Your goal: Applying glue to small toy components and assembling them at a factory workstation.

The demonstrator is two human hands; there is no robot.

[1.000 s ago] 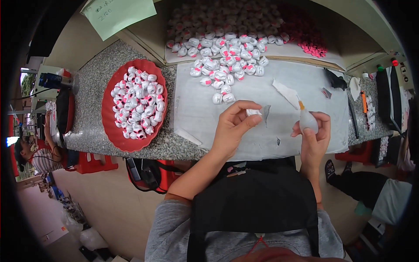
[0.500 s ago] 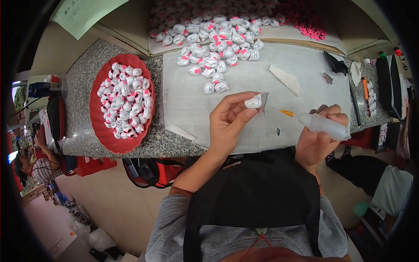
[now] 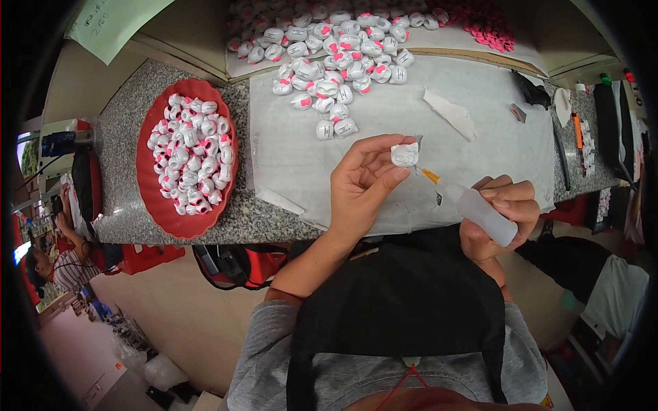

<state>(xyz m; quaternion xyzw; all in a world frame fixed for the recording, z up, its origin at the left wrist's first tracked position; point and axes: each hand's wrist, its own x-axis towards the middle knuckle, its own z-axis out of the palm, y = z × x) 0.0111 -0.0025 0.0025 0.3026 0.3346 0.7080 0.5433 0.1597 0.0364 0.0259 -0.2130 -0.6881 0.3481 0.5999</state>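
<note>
Left hand (image 3: pixel 360 188) pinching small rounded white piece (image 3: pixel 404 155), right hand (image 3: pixel 524 211) grasping translucent cylindrical plastic bottle (image 3: pixel 485 216) at piece's four o'clock, orange nozzle (image 3: pixel 430 176) pointing toward it, red scalloped bowl (image 3: pixel 153 205) sitting at nine o'clock

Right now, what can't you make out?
All in the head view:
Tip of the bottle: too fine to tell whether it touches the white piece.
White piece's underside: hidden by its own body and the left hand.
Bottle's far side: turned away, partly behind the right hand.
Green sheet: cut off by the top edge.
</note>
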